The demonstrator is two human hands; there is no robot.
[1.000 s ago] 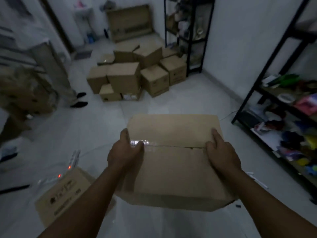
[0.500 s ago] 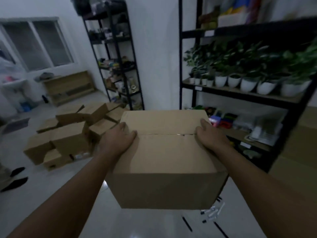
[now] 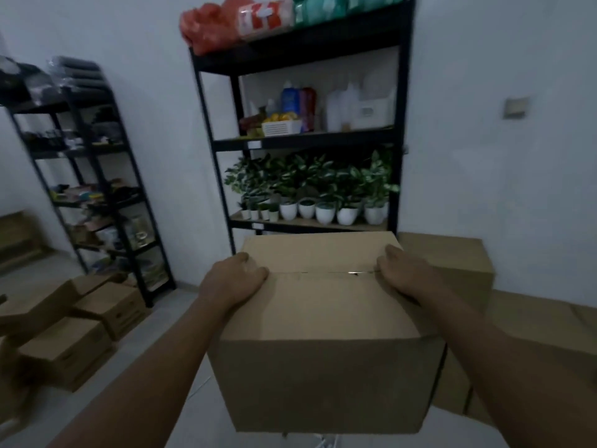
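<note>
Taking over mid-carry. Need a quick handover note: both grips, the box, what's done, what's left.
Left grip: holds the cardboard box at its left top edge, fingers curled onto the lid.
Right grip: holds the right top edge the same way.
Box: held off the floor in front of the person, facing the black shelf rack, top flaps closed.
Done: box picked up.
Left: set it down, probably on the stacked boxes at right, though the destination is not certain.
</note>
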